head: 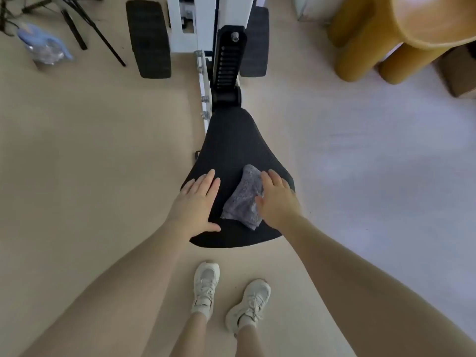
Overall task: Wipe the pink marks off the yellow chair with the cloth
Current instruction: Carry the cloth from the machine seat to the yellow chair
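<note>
Grey cloth [243,199] lies crumpled on the black seat [231,148]; right hand [277,199] rests on it, left hand [197,199] flat, fingers spread. Yellow chair [401,34] well apart.

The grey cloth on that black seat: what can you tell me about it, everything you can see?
The grey fuzzy cloth looks like soft terry or microfibre, crumpled and loosely folded into a rough oblong. It lies on the wide rear part of the black padded saddle-shaped seat, right of the seat's middle. The right hand rests flat on its right edge, fingers spread, not gripping. The left hand lies on the seat beside it, not touching it. No pink stains show on it.
</note>
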Motion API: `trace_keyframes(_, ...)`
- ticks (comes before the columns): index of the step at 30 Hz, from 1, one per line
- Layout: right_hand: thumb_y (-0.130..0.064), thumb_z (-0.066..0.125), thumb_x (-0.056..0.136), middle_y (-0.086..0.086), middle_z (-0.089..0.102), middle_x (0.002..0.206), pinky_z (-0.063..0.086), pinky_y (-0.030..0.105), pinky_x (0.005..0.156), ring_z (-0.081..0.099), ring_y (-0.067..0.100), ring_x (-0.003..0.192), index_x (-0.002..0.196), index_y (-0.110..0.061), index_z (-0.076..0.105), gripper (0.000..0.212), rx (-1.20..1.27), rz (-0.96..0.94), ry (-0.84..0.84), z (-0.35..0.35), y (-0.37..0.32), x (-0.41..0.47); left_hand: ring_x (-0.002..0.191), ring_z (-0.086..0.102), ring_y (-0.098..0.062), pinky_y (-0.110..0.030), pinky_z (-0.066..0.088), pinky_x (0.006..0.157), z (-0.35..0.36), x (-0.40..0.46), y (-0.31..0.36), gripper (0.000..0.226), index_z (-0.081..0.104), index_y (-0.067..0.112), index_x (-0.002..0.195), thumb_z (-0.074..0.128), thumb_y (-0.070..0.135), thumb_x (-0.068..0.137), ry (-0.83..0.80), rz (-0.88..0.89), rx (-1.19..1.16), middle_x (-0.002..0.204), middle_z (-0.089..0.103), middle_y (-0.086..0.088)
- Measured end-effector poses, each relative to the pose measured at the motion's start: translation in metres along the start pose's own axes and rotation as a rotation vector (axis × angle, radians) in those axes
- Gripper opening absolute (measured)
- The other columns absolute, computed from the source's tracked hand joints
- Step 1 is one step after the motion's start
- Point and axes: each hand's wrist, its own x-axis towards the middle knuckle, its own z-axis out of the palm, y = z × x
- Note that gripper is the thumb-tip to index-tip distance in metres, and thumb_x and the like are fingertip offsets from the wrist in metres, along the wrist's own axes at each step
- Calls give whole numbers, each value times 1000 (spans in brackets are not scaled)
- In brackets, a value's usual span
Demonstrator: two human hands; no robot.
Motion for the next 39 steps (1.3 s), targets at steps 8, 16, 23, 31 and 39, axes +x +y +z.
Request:
trace_keyframes(8,-31,51,93,6,43,132,37,38,97,39,26,121,128,-15,42,40,113,119,18,35,7,21,146,1,-23,-35,6,117,14,20,-5,107,0,16,151,67,53,76,-36,12,73,158,-9,-7)
trace_keyframes(16,-15,54,87,3,46,105,35,26,72,45,23,106,106,-18,52,19,147,-5,-94,-35,40,-41,143,17,-20,-35,21,115,-66,18,36,71,9,20,151,51,30,94,-194,14,-113,158,8,0)
trace_keyframes(23,-7,57,82,9,59,101,42,33,71,50,24,83,106,-7,53,24,367,20,154,-173,116,-79,117,43,-2,-23,38,100,-199,31,149,71,25,33,145,64,21,87,-40,370,-645,140,37,16)
trace_keyframes(31,-7,62,80,0,58,85,42,27,66,51,18,76,102,-11,59,23,480,-21,246,-269,268,-85,73,55,-7,-17,44,68,-275,106,310,14,58,21,90,62,9,84,-19,469,-693,79,59,12)
trace_keyframes(39,-27,64,86,-7,44,126,32,27,95,39,12,120,136,-21,34,59,1254,217,138,-323,432,-67,80,58,-18,-25,57,73,-337,185,444,13,54,7,89,49,-4,92,-134,319,-1286,86,58,-7)
